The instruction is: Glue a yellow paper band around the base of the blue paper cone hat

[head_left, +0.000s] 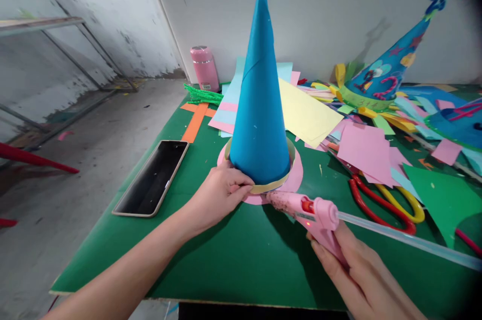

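A tall blue paper cone [259, 109] stands upright at the middle of the green table, on a round pink paper base [296, 174]. Around its foot runs a pale yellow strip [276, 184]. The fingertips of my left hand [222, 189] pinch that strip at the cone's front left. My right hand [354, 264] is wrapped round the handle of a pink glue gun [318, 219], whose nozzle is at the strip's front edge, just right of my left fingertips. A small light glows on the gun, and a long clear glue stick [406, 242] sticks out of its back.
A phone [152, 178] lies left on the green table [226, 270]. Behind are a pink bottle [204, 69], green pipe cleaners [203, 95] and paper sheets [307, 111]. Red-and-yellow-handled scissors [380, 209], pink paper [367, 151] and a decorated blue hat [387, 69] are at right.
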Demonstrator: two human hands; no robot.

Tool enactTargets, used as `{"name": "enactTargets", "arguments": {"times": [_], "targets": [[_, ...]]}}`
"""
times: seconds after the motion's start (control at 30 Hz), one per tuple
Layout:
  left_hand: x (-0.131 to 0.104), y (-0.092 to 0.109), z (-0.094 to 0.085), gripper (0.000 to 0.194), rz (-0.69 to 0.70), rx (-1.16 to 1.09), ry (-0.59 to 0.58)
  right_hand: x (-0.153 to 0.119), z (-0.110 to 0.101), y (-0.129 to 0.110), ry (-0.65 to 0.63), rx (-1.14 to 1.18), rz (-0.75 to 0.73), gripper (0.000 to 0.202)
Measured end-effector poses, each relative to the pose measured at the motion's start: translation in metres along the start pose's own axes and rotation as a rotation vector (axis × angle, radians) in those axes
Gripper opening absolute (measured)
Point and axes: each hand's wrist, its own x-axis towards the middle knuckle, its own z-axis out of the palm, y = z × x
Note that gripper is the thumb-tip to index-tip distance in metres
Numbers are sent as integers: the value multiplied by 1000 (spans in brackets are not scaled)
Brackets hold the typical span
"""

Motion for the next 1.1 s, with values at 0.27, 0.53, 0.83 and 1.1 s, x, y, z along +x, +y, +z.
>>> {"name": "enactTargets", "arguments": {"times": [0.27, 0.53, 0.83, 1.1], "targets": [[1, -3, 2, 20, 11, -10, -6, -24, 5, 15, 56, -44, 102, 47], [1, -3, 1, 21, 8, -2, -11, 4, 0, -6, -15, 120, 96, 37], [0, -3, 2, 19, 8, -7, 11, -15, 1, 10, 31, 45, 163, 39], [0, -2, 1, 20, 6, -14, 18, -27, 6, 19, 47, -21, 153, 41]]}}
